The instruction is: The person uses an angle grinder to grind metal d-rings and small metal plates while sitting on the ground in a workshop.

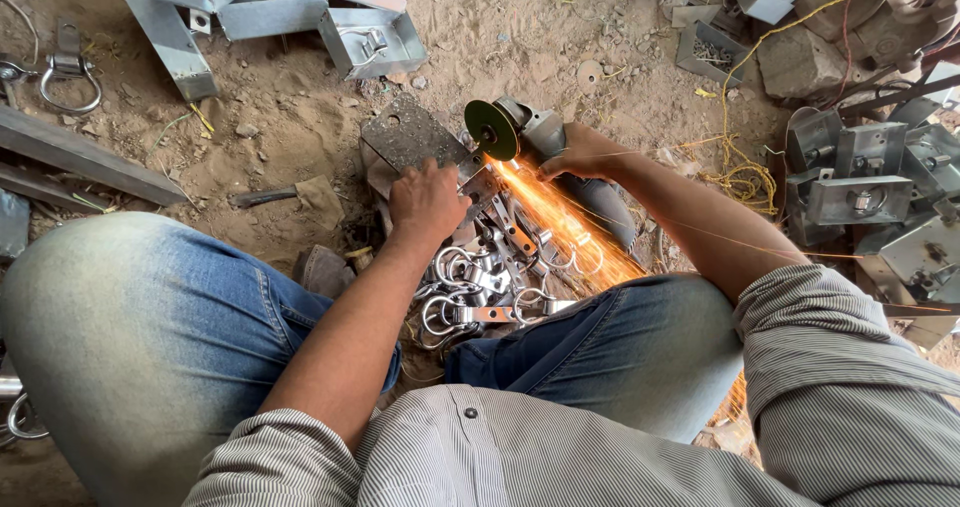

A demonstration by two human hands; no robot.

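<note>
- Striped grey shirt sleeves and blue jeans fill the near edge of the view; the person squats over sandy ground.
- Left hand is closed down over a small metal bracket, pressing it against a dark perforated steel plate that lies flat on the ground.
- Right hand is wrapped around the body of an angle grinder, whose green disc meets the bracket just beside the left fingers.
- Orange sparks stream from the contact point toward the person's right knee.
- Below the hands lies a pile of shiny ring-shaped clamps, touching one another between the knees.
- Judging by its look, the bracket is stiff, light steel with sharp edges, and probably hot near the cut; the safe hold seems to be the end away from the disc, pinned flat.
- How much of the bracket sticks out past the fingers I cannot quite tell, since glare hides it.
- Folded galvanised channel pieces lie at the top, and boxy steel fittings at the right, well apart from the work.
</note>
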